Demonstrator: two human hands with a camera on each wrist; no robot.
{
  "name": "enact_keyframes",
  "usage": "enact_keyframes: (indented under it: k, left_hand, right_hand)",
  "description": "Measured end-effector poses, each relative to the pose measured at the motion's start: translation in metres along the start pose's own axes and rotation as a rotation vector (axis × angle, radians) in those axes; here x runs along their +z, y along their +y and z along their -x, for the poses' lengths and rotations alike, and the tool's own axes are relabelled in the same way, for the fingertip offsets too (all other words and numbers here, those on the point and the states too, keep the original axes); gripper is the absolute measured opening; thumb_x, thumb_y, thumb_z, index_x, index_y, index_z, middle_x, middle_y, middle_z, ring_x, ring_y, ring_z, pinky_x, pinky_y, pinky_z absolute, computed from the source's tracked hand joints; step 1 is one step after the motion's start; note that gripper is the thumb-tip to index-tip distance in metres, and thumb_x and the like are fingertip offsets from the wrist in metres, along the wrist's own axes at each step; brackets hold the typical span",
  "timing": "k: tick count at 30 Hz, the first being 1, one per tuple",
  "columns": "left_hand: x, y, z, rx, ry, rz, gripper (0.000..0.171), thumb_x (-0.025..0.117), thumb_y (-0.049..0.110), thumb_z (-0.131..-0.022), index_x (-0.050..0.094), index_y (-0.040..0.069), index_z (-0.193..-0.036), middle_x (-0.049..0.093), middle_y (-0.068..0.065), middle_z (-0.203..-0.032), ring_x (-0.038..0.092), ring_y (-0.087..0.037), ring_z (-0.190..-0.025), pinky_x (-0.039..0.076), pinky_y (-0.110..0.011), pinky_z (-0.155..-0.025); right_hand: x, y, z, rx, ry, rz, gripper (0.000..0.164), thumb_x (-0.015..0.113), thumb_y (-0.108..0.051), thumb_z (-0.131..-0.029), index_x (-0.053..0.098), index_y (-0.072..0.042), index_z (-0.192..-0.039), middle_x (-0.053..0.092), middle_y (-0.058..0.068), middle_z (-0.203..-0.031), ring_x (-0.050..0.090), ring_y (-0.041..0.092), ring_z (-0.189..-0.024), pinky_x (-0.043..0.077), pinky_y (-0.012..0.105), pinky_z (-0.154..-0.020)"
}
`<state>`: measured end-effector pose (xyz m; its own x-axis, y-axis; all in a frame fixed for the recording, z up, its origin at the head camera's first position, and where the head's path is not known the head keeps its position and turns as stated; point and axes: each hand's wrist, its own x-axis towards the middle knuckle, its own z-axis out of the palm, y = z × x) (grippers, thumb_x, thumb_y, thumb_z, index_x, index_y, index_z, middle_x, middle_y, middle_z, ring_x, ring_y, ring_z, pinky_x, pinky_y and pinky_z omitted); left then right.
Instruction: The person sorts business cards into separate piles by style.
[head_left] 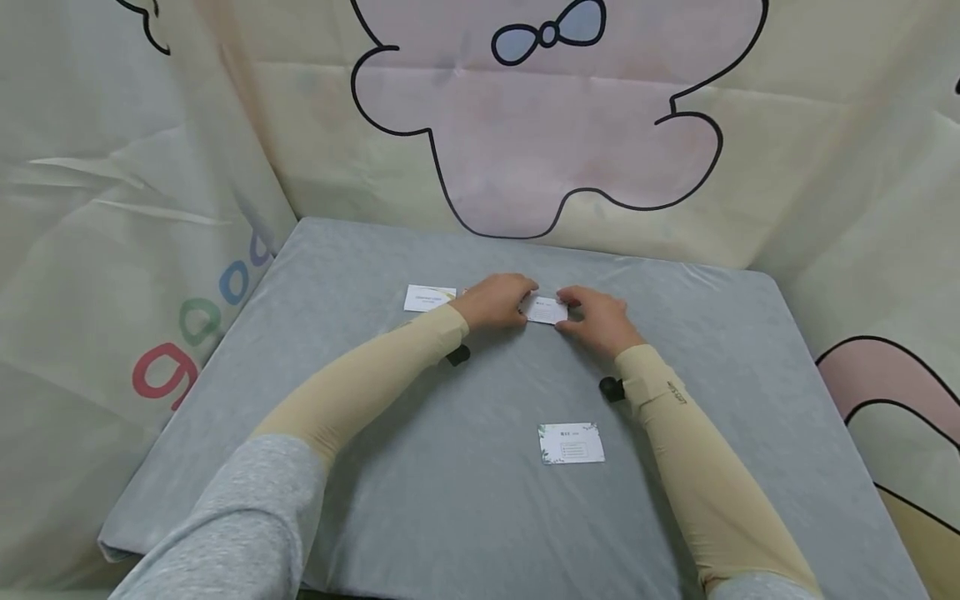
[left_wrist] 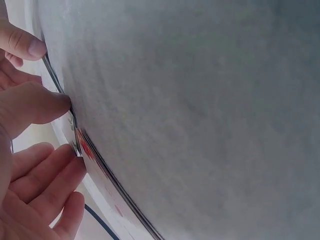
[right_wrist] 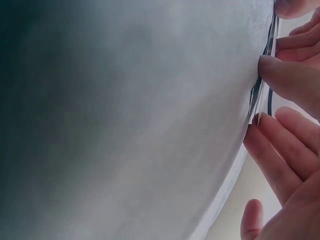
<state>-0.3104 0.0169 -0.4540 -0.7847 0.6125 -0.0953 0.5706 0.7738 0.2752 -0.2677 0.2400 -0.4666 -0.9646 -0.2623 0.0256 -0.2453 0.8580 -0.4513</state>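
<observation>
On the grey-covered table, my left hand [head_left: 497, 301] and right hand [head_left: 601, 320] pinch a small white stack of business cards [head_left: 546, 311] from its two sides. Thumb and fingers of the left hand [left_wrist: 37, 170] meet the stack's edge in the left wrist view. From the right wrist view, the right hand [right_wrist: 295, 160] has its thumb on the near edge and fingers beyond, with several thin layers between. Partly covered by the left hand lies a card with red marks [left_wrist: 89, 150]. Farther left is another white business card [head_left: 430, 297].
A leaf-bordered business card [head_left: 572, 443] lies nearer the front, left of the right forearm. The grey cloth [head_left: 450, 500] covers the table. Printed curtains [head_left: 525, 167] hang behind it and along both sides.
</observation>
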Motion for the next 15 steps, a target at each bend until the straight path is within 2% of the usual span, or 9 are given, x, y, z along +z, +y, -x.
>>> enact_keyframes:
  k: [5,15]
  left_hand:
    - [-0.0021,0.0,-0.0001,-0.02,-0.017,0.039,0.065,0.073,0.027,-0.089,0.049,0.015,-0.148,0.053,-0.002,-0.149,0.049,-0.017,-0.137,0.039,-0.038,-0.115]
    - [-0.001,-0.0002,-0.0032,-0.016,-0.02,0.02,0.065,0.073,0.03,-0.089,0.05,0.016,-0.148,0.054,-0.001,-0.147,0.05,-0.016,-0.135,0.041,-0.038,-0.114]
  right_hand:
    - [-0.0017,-0.0012,-0.0015,0.001,-0.017,0.003,0.056,0.079,-0.027,-0.087,0.059,-0.014,-0.138,0.066,0.011,-0.132,0.059,0.031,-0.125,0.025,0.061,-0.097]
    - [-0.0014,0.0013,-0.0032,0.017,-0.033,-0.003,0.054,0.078,-0.026,-0.088,0.06,-0.013,-0.137,0.066,0.011,-0.132,0.058,0.031,-0.125,0.025,0.061,-0.097]
